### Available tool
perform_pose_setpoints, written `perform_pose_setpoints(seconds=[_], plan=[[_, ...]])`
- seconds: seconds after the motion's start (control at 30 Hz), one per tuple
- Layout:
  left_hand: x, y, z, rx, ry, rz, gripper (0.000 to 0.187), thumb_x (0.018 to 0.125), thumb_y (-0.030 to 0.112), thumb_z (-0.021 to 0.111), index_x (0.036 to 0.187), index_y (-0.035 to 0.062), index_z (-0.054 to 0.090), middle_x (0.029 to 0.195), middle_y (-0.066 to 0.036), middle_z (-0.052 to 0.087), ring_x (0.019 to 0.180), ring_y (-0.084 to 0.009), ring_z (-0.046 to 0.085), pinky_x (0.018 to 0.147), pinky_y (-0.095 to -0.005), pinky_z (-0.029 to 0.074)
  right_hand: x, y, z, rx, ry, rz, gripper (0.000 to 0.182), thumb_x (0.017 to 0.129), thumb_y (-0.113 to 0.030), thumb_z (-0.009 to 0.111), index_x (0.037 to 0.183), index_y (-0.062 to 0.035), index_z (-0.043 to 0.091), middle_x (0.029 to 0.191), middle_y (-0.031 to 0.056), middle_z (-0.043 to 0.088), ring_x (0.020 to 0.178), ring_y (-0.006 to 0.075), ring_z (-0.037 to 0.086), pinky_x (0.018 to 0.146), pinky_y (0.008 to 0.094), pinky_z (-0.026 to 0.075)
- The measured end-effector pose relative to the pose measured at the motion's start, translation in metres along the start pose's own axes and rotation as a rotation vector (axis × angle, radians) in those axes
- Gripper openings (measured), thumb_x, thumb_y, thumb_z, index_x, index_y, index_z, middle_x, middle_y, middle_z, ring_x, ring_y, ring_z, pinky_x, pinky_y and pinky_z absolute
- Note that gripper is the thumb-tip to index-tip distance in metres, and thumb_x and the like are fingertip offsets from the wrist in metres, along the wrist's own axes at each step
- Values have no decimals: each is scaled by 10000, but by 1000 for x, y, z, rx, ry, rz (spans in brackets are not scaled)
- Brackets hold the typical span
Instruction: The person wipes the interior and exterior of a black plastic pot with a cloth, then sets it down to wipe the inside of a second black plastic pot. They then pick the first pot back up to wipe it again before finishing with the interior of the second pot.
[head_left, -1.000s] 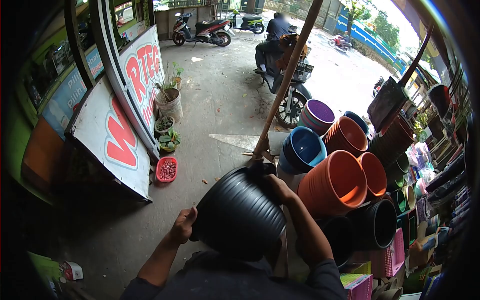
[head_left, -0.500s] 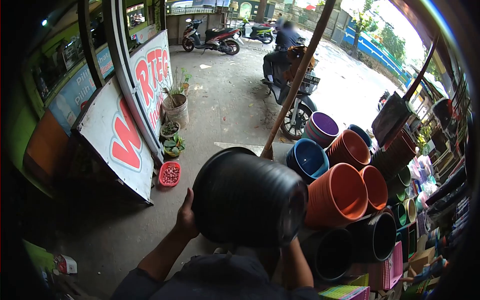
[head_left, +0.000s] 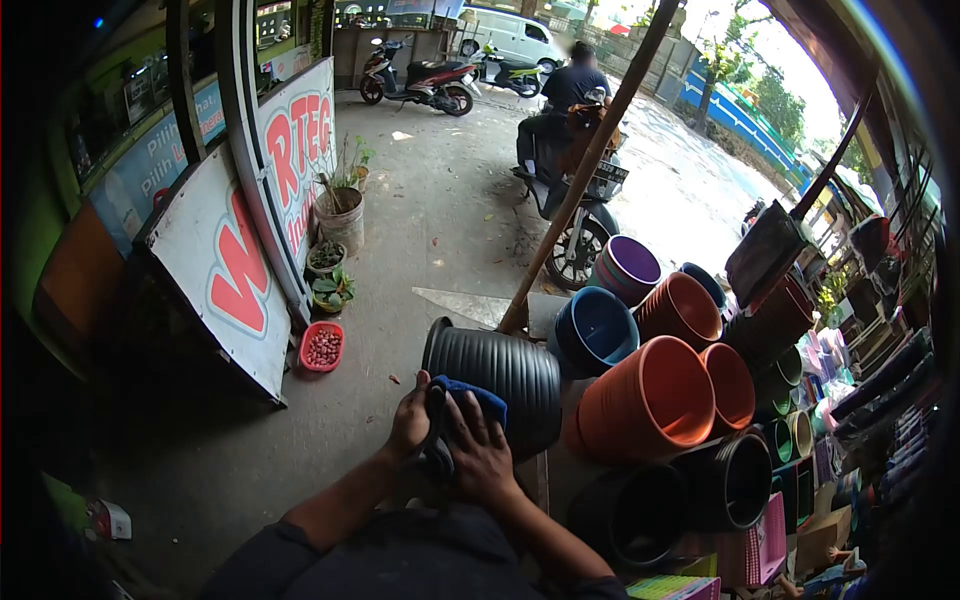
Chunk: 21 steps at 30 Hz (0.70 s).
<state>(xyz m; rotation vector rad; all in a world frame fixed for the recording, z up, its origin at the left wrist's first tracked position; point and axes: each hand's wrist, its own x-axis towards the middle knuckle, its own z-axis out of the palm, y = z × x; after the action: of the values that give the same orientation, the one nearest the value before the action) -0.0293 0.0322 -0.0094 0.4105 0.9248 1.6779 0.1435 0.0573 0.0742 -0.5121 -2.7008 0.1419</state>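
A black ribbed plant pot (head_left: 505, 375) lies on its side in front of me, its wide rim toward the left. Close against its near side I have a bunched blue and dark cloth (head_left: 470, 395). My left hand (head_left: 410, 422) is closed around the dark part of the cloth at its left edge. From the right, my right hand (head_left: 480, 452) lies over the cloth with its fingers curled on the blue part. The underside of the bundle is hidden by both hands.
Stacked orange pots (head_left: 640, 400), a blue pot (head_left: 597, 330) and black pots (head_left: 725, 480) stand to the right. A slanted wooden pole (head_left: 590, 170) rises behind the pot. Left are a sign board (head_left: 215, 260) and a red basket (head_left: 321, 346). A person (head_left: 570, 95) sits on a motorbike ahead.
The black pot has gone from between my raised hands to a lower spot farther ahead, beside the other pots. Both hands have let go of it and now hold a cloth.
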Motion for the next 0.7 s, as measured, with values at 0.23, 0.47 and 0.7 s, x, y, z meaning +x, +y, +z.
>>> perform_pose_setpoints(seconds=[0.23, 0.47, 0.7], plan=[[-70, 63, 67, 476, -187, -17, 407, 981, 335, 585, 1092, -53, 636, 990, -79, 688, 906, -135, 644, 826, -271, 525, 47, 127, -69, 263, -294, 210, 604, 870, -379, 554, 1364, -39, 482, 1364, 180, 520, 1222, 345, 530, 980, 440, 430], [-80, 60, 58, 334, -199, -31, 396, 971, 315, 608, 1092, -61, 633, 970, -81, 694, 879, -126, 640, 811, -270, 524, 36, 157, -96, 845, -602, 652, 591, 876, -313, 524, 1390, -37, 424, 1237, 180, 525, 1145, 290, 516, 991, 405, 427], [-60, 17, 46, 252, -86, 30, 395, 993, 306, 567, 1121, -66, 603, 993, -80, 671, 878, -148, 650, 812, -300, 542, 25, 57, -59, 86, -275, 43, 846, 799, -435, 610, 1518, -118, 296, 1566, 218, 222, 1471, 386, 162, 1174, 540, 96]])
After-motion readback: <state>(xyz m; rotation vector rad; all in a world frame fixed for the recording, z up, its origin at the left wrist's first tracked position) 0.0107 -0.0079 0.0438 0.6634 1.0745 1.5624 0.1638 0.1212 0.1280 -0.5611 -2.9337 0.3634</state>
